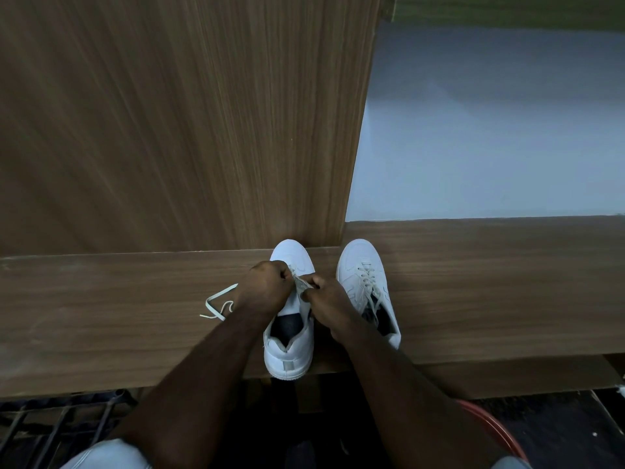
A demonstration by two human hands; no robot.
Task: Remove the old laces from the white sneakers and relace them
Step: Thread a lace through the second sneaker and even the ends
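Text on sneakers (pixel 291 333): we read none.
Text on wooden panel (pixel 169 113): we find none legible.

Plain indoor room, likely a home, wood-grain bench (pixel 135 333), wooden panel (pixel 169 113), pale wall (pixel 490 130)

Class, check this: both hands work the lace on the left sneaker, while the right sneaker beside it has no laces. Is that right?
Not quite. The head view shows the right sneaker still fully laced. Both hands, left hand and right hand, do work the lace on the left sneaker.
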